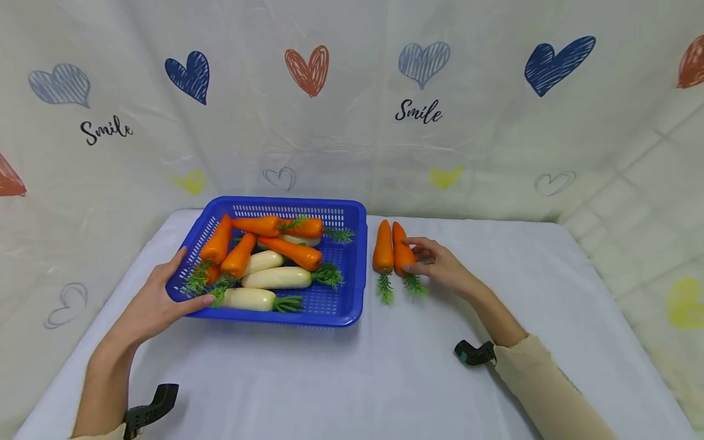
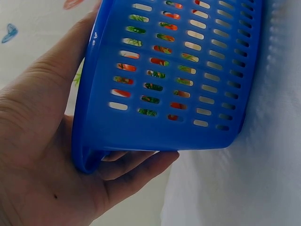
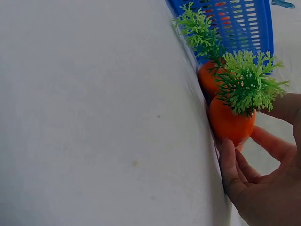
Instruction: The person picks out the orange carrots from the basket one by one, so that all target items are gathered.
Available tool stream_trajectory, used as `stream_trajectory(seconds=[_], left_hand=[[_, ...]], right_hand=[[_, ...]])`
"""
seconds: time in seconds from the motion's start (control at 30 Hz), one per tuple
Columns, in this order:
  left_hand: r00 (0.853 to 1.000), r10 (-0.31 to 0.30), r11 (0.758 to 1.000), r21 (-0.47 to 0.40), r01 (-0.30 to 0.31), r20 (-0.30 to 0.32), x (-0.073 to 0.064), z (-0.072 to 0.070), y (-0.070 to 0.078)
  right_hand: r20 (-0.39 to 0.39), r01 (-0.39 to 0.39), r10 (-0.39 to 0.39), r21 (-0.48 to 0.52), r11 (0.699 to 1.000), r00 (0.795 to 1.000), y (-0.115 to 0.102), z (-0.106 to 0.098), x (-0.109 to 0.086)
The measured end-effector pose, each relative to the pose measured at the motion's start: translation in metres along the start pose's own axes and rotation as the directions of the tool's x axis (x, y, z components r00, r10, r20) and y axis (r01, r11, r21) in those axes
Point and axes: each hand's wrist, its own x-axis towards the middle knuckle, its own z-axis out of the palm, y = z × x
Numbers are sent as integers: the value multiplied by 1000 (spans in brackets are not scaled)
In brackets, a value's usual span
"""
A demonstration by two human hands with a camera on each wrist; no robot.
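Note:
In the head view, a blue plastic basket [image 1: 360, 263] holds several orange carrots [image 1: 289, 252] and several white radishes [image 1: 277, 278], all with green tops. My left hand [image 1: 151, 305] grips the basket's left front corner, the thumb over the rim. From the left wrist view, the fingers of that hand [image 2: 51, 141] reach along the slotted outer wall. Right of the basket, two carrots lie side by side on the table. My right hand [image 1: 440, 266] holds the right-hand carrot [image 1: 403, 250] near its leafy end, fingers curled at its side; the other carrot [image 1: 383, 247] lies closer to the basket.
A white cloth [image 1: 418, 373] covers the table. Behind it hangs a pale sheet [image 1: 352, 128] printed with hearts and "Smile". Black wrist devices show on the left forearm [image 1: 151, 410] and at the right cuff [image 1: 474, 353].

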Motion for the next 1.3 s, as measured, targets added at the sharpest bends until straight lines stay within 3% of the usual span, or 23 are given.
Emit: stream_trajectory(seconds=[1.3], left_hand=[[1000, -15, 1000, -1, 15, -14, -3, -1, 4]], right_hand=[[-66, -16, 16, -7, 1000, 998, -5, -3, 2]])
